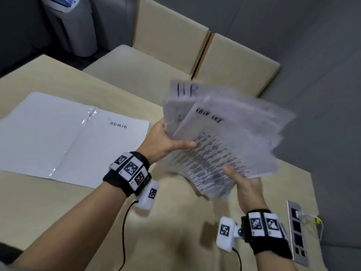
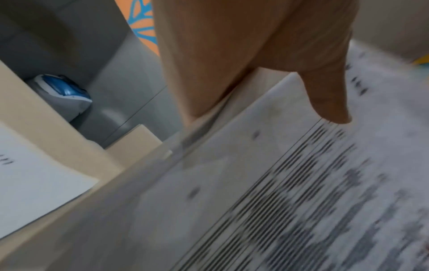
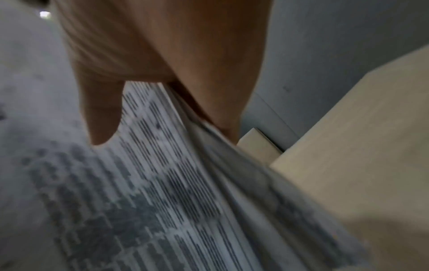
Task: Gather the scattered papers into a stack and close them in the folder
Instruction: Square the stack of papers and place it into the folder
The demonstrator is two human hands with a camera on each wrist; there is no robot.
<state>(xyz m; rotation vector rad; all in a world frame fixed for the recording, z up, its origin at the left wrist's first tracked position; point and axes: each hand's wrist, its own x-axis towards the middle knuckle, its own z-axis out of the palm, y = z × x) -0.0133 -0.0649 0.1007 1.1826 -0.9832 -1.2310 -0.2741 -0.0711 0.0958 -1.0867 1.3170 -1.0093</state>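
Papers first: the loose, fanned bundle of white printed paper sheets (image 1: pixel 220 137) is held up off the pale beige laminate desk (image 1: pixel 175 231), lifted clear of it and tilted. The open light-grey card folder marked ADMIN (image 1: pixel 64 137) lies flat on the desk to the left of the bundle, well apart from it, its creased spine running away from the person. The sheets' long axis slants from near-centre up to far-right, so it does not yet line up with the spine.

The left hand (image 1: pixel 166 141) is the grip nearer the folder; its thumb presses on top of the sheets and its fingers curl beneath, pinching the left edge. The right hand (image 1: pixel 248 186) pinches the near-right corner likewise, thumb on top. I judge that the next move is a leftward carry led by the left hand, with a turn to square the stack.

The sheets are thin, limp and unevenly overlapped, their edges splayed; they will likely slide on each other. Motion blur hides finer detail.
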